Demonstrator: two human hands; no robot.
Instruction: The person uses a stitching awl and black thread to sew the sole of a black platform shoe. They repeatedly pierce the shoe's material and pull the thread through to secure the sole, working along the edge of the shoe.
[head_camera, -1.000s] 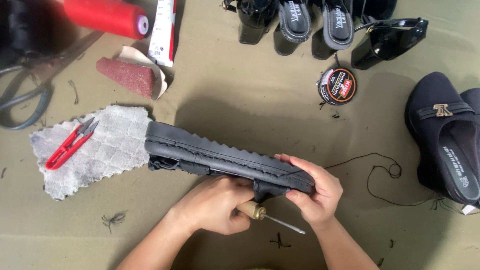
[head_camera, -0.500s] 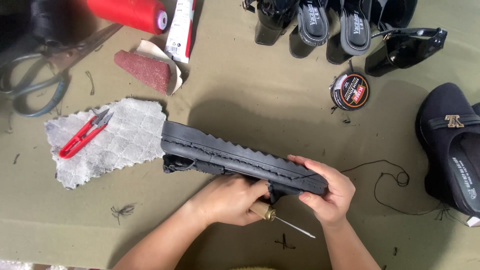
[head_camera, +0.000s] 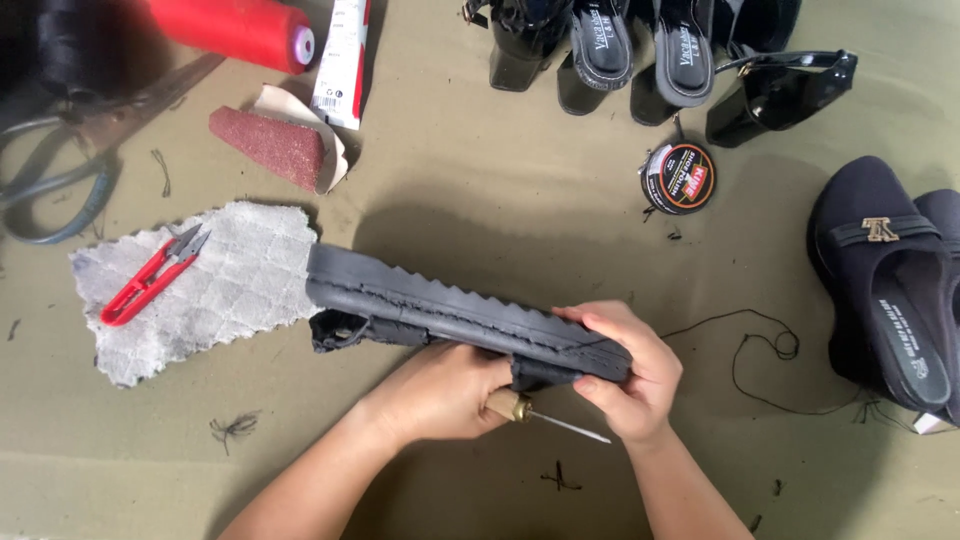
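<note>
A black shoe (head_camera: 440, 300) with a saw-toothed sole lies on its side on the olive work surface. My left hand (head_camera: 440, 390) sits below it and is closed around an awl (head_camera: 520, 407) with a wooden handle and brass collar. The awl's thin needle points right, under my right hand. My right hand (head_camera: 630, 375) grips the shoe's right end, fingers over the sole and thumb beneath. A black strap hangs from the shoe's left end.
Red thread snips (head_camera: 150, 280) lie on a grey quilted cloth (head_camera: 230, 300) at the left. Large scissors (head_camera: 60, 170), a red thread spool (head_camera: 235, 25), sandpaper (head_camera: 270, 148) and a glue tube (head_camera: 340, 60) lie behind. A round tin (head_camera: 678, 178), several black shoes (head_camera: 640, 50), another black shoe (head_camera: 890, 290) and loose black thread (head_camera: 760, 350) lie to the right.
The view has shifted slightly over the surface. Both hands keep the same hold on the shoe and the awl, and the shoe has barely moved.
</note>
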